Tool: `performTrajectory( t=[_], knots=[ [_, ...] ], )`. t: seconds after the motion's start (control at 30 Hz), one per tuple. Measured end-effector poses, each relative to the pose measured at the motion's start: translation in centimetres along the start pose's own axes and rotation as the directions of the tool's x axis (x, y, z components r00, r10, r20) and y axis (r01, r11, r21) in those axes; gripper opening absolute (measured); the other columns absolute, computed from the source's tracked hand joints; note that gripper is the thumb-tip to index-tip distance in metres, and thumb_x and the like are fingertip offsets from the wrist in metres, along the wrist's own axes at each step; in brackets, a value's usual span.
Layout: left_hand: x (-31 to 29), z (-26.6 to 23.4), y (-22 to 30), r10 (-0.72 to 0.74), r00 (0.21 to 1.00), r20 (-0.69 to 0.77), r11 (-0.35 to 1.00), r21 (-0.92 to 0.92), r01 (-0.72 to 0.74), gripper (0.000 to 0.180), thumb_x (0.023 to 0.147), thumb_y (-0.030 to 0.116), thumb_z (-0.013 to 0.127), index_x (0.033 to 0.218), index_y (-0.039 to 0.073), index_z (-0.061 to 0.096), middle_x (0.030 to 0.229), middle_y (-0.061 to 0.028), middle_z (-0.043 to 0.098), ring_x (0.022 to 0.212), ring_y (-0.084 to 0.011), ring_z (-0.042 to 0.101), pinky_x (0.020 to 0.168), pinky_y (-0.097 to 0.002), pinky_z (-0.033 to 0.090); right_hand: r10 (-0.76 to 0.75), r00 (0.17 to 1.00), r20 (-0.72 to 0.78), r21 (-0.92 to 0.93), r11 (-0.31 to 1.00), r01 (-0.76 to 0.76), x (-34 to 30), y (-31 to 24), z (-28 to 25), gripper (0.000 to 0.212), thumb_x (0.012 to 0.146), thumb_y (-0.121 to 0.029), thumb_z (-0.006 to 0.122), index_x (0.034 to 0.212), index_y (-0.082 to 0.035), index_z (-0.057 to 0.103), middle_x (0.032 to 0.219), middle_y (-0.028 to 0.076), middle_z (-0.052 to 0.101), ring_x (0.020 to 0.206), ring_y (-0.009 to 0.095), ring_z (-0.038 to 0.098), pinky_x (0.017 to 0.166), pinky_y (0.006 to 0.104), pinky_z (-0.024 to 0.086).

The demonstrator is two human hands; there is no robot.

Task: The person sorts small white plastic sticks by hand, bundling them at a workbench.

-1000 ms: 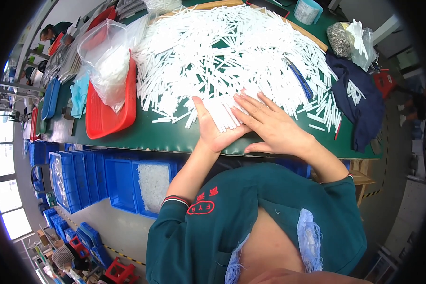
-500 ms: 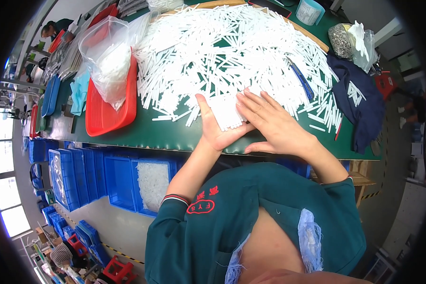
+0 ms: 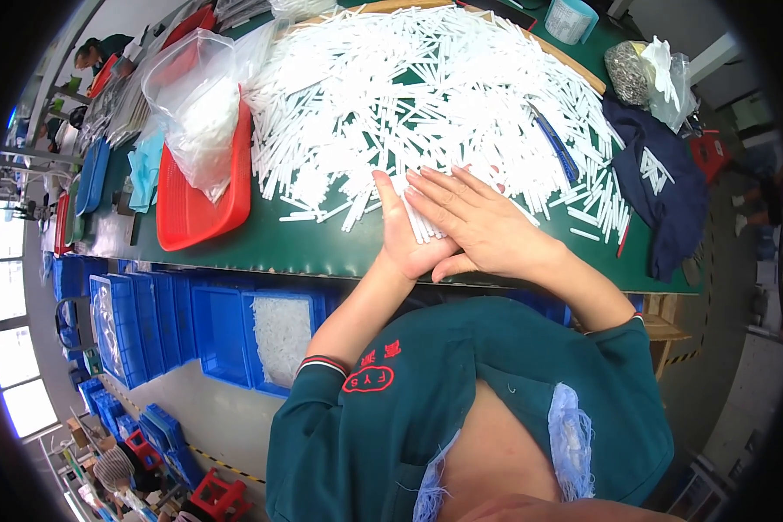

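Note:
My left hand is palm up near the table's front edge, thumb stretched out, with a small bundle of short white sticks lying on it. Over the bundle my right hand lies flat, fingers straight and thumb apart, hiding most of these sticks and the left fingers. Just beyond both hands spreads a large loose pile of the same white sticks on the green table. To the right of the hands, a blue utility knife rests on the pile.
At the left stands a red tray with a clear plastic bag of white material in it. A dark blue cloth hangs over the right table edge. Blue crates stand below the table. Another person is at the far left.
My right hand has slid left, further over the bundle, so fewer of its sticks show. My left hand has shifted slightly right and its thumb remains out.

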State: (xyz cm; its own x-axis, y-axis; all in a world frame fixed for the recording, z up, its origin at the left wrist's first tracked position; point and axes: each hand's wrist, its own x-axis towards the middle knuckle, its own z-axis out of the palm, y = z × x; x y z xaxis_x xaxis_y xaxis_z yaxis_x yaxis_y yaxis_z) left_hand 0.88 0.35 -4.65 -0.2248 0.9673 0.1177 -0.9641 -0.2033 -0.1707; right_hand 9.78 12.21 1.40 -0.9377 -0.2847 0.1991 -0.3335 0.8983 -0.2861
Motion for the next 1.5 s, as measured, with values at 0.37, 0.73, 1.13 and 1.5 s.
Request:
performTrajectory(
  t=[0.37,0.73,1.13,1.5],
  knots=[
    [-0.2,0.4,0.6,-0.022,0.996,0.092,0.998,-0.052,0.027,0.110,0.067,0.088,0.023,0.141,0.006,0.024,0.142,-0.0160,0.030,0.132,-0.0357,0.027,0.109,-0.0542,0.014,0.035,0.989,-0.141,0.142,0.990,-0.015,-0.5,0.3,-1.5,0.085,0.072,-0.047,0.064,0.137,-0.004,0.032,0.142,0.014,0.033,0.132,0.028,0.031,0.108,0.0458,0.023],
    [-0.1,3.1,0.7,-0.004,0.988,-0.157,0.904,0.423,0.071,0.110,0.068,0.087,0.024,0.143,0.007,0.018,0.147,-0.0154,0.022,0.134,-0.0416,0.020,0.107,-0.0605,0.007,0.477,0.851,-0.219,0.307,0.862,-0.404,-3.0,4.6,-1.2,0.040,0.087,-0.021,0.057,0.122,-0.002,0.052,0.120,0.016,0.056,0.109,0.031,0.054,0.090,0.0352,0.044],
    [-2.6,2.3,0.9,-0.062,0.968,-0.244,0.978,0.178,0.108,0.102,0.073,0.083,0.010,0.141,0.009,0.027,0.141,-0.0165,0.031,0.130,-0.0371,0.030,0.104,-0.0515,0.026,0.071,0.985,-0.154,0.363,0.932,-0.010,-3.1,2.2,-0.2,0.103,0.059,-0.040,0.079,0.139,-0.001,0.025,0.131,0.017,0.045,0.113,0.033,0.049,0.094,0.0426,0.039],
    [-2.5,1.7,-0.4,-0.068,0.995,0.067,0.913,0.406,0.035,0.075,0.090,0.055,0.036,0.139,0.001,0.020,0.137,-0.0151,0.038,0.128,-0.0257,0.037,0.111,-0.0436,0.016,0.004,0.966,-0.258,0.324,0.943,0.082,-2.3,1.1,0.3,0.081,0.064,-0.037,0.076,0.128,-0.002,0.043,0.115,0.015,0.056,0.101,0.033,0.056,0.085,0.0408,0.044]
  ],
)
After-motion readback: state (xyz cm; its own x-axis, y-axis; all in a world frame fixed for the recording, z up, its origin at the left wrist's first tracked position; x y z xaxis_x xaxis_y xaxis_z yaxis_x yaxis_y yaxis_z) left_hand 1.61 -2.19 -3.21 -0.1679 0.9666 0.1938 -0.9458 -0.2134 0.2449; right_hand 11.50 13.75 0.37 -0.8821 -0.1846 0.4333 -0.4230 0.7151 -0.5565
